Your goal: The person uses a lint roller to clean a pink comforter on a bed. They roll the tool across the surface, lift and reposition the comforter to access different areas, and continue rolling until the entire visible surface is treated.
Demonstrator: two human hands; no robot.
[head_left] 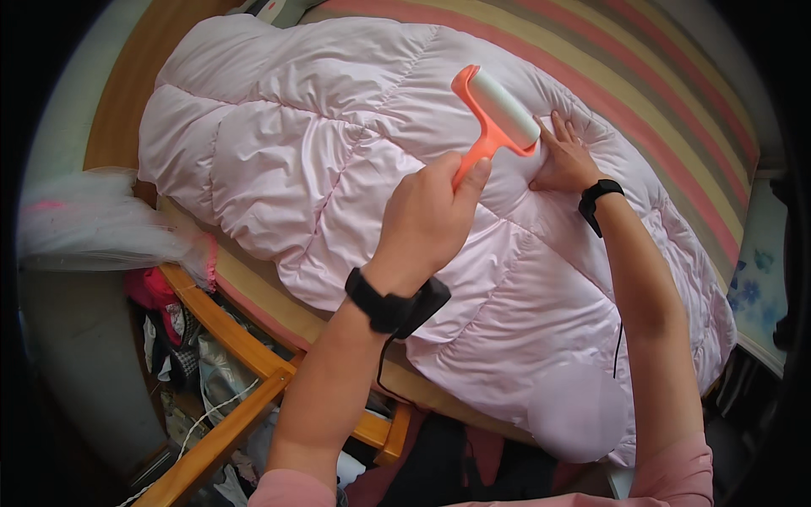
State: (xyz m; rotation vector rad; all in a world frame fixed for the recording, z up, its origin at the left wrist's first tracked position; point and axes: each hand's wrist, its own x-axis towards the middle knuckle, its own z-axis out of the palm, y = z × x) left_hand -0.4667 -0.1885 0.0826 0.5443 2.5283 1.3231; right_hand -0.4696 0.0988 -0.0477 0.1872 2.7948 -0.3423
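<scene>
My left hand (429, 213) is wrapped round the orange handle of a lint roller (505, 108). Its white cylinder points up and away, in front of the quilt; whether it touches the fabric I cannot tell. A pale pink quilted comforter (287, 169) lies puffed and wrinkled across the bed. Fingers spread, my right hand (571, 159) rests on the comforter just right of the roller's lower end. Both wrists wear black bands, and a thin black cable hangs from the left one.
Under the comforter is a striped bed sheet (676, 101). White tulle (101, 224) hangs at the left. Wooden rails (224, 329) stand by the bed's near left side, with clothes and bags (182, 338) piled below. A flower-patterned surface (756, 279) sits at the far right.
</scene>
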